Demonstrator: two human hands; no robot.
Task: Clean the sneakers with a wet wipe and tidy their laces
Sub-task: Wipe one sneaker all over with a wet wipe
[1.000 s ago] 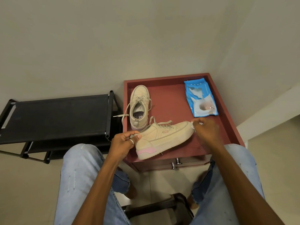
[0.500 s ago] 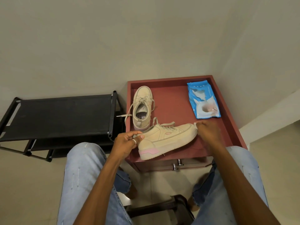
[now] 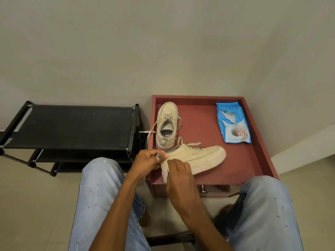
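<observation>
I take the dark red side table (image 3: 241, 165) with its raised rim as my landmark, and both cream sneakers rest on its top. The near sneaker (image 3: 203, 157) lies along the front part of the tabletop, toe toward the table's right side and heel toward its front-left corner, where a pink tab shows low on the heel. My left hand (image 3: 146, 163) sits at that corner with its fingers curled around the heel collar, thumb pressing on the top edge, a ring on one finger. My right hand (image 3: 178, 175) is just beside it, laid over the sneaker's near side by the heel, fingers held together and bent down onto the sole; whether a wet wipe is tucked under them I cannot tell, since the hand covers that spot. The second sneaker (image 3: 166, 125) stands upright toward the table's back-left part, toe pointing at the wall, opening facing up, its heel touching or nearly touching the first shoe's collar. Its loose lace (image 3: 151, 130) trails over the table's left rim. A blue wet-wipe pack (image 3: 233, 123) lies flat in the back-right part of the tabletop, well apart from both shoes. To the left of the table stands a black shoe rack (image 3: 72, 127), close against its side. My knees in pale jeans (image 3: 101, 192) frame the table's front edge.
</observation>
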